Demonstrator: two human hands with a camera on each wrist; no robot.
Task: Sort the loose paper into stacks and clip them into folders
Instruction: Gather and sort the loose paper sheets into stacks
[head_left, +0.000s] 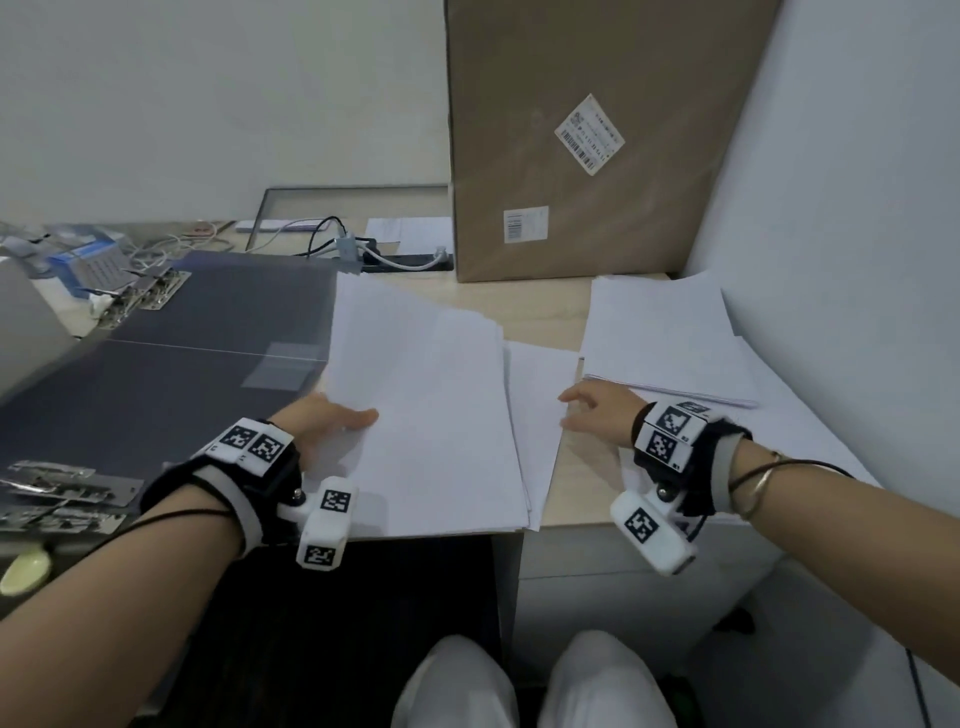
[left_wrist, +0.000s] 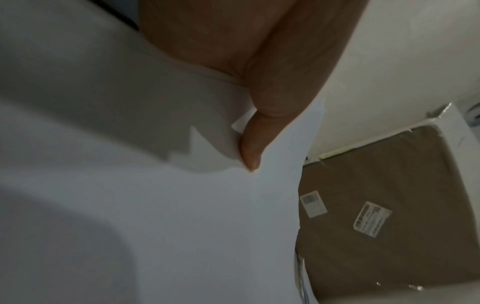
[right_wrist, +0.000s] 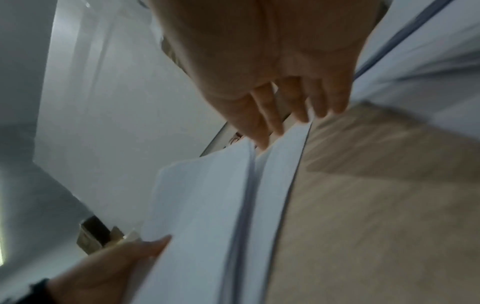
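A stack of white paper (head_left: 426, 410) lies at the middle of the desk, its left edge lifted. My left hand (head_left: 332, 423) grips that edge, thumb (left_wrist: 249, 152) on top and fingers underneath. The same stack (right_wrist: 197, 216) shows in the right wrist view, with my left hand (right_wrist: 109, 265) at its near edge. My right hand (head_left: 592, 410) hovers open, fingers (right_wrist: 262, 125) stretched over a lower sheet (head_left: 540, 405) that juts out to the right. A second paper pile (head_left: 670, 343) lies at the right by the wall. Dark grey folders (head_left: 208, 332) lie open at the left.
A tall cardboard box (head_left: 582, 135) leans on the wall behind the papers. Metal folder clips (head_left: 57, 493) lie at the left front and more clips (head_left: 145, 293) at the folders' far corner. Cables and a power strip (head_left: 395, 260) run along the back.
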